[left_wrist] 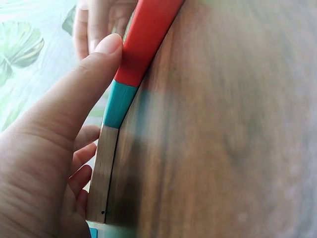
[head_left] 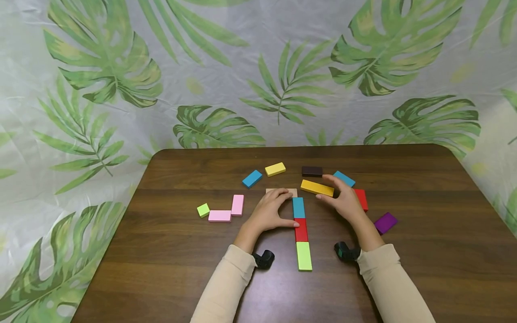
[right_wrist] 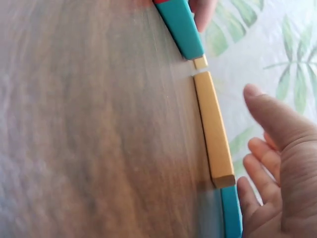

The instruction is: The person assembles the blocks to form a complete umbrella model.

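A column of flat blocks lies end to end: a blue block (head_left: 298,207), a red block (head_left: 301,230) and a lime-green block (head_left: 304,256) nearest the person. Across its far end is a natural wood block (head_left: 294,193), partly hidden by the fingers. My left hand (head_left: 267,211) rests there with thumb and fingers spread, the thumb tip on the red block (left_wrist: 143,44) and the fingers at the wood block (left_wrist: 103,171). To the right, my right hand (head_left: 343,199) hovers around an orange-yellow block (head_left: 317,188), thumb apart from the fingers, which grip nothing.
Beyond lie blue (head_left: 252,178), yellow (head_left: 275,169) and dark brown (head_left: 312,171) blocks. Pink blocks (head_left: 220,216) and a small lime cube (head_left: 203,210) sit left. On the right are another blue block (head_left: 344,178), a red block (head_left: 361,199) and a purple block (head_left: 385,223).
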The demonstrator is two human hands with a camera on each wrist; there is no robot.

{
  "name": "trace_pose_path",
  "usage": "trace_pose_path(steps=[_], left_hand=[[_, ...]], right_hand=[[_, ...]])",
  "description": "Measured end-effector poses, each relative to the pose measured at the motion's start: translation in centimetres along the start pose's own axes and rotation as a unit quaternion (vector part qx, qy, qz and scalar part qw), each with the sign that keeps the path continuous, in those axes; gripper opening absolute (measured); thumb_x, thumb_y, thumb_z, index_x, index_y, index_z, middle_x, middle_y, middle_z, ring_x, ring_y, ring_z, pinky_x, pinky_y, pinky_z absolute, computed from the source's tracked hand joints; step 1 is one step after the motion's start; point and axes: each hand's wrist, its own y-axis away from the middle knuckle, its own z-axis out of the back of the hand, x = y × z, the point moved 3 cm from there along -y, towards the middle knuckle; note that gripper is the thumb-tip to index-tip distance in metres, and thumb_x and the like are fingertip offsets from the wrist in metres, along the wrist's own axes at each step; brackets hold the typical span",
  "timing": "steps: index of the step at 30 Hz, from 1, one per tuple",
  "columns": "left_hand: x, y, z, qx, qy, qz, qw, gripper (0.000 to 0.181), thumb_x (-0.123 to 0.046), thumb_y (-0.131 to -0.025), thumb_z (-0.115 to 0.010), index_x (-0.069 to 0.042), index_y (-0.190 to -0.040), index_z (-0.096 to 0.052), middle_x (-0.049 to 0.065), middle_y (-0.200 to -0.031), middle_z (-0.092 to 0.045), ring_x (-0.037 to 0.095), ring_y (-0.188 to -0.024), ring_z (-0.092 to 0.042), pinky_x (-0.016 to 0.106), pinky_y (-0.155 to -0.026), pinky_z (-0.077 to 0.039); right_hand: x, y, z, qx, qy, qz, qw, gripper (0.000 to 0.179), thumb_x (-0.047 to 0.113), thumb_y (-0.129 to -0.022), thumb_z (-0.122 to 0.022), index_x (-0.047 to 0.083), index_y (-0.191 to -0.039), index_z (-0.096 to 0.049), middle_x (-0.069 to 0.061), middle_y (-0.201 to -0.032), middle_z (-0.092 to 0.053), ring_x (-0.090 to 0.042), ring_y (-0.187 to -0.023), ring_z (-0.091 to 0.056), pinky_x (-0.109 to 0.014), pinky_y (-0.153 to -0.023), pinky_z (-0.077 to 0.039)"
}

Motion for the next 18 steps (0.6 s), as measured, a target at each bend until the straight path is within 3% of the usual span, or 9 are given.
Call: trace_pose_path(steps=[9,18], left_hand=[[0.0,0.0,0.0,0.003,0.000,0.003,1.0000,0.088,-0.065,-0.063,-0.067,-0.020,-0.135,-0.042,-0.003,-0.135,-0.036,0.013,-0.126,-0.027,0.036,-0.103,-0.022],[0.0,0.0,0.0,0.005,0.003,0.004,1.0000,0.088,-0.065,-0.063,-0.066,-0.020,-0.135,-0.042,-0.003,-0.136,-0.035,0.013,-0.126,-0.026,0.036,-0.103,-0.022]], right_hand=[[-1.4,-0.2,-0.4,0.041,0.027,-0.033,0.9983,0.065,0.030,-0.079,-0.069,0.006,-0.133,-0.042,-0.017,-0.130,-0.044,-0.034,-0.118,-0.038,-0.051,-0.095,-0.030],[-1.5,-0.6,-0.5,0.051,0.056,-0.018,0.9969,0.049,0.017,-0.082,-0.067,0.000,-0.125,-0.049,-0.020,-0.125,-0.045,-0.035,-0.112,-0.041,-0.050,-0.093,-0.032]])
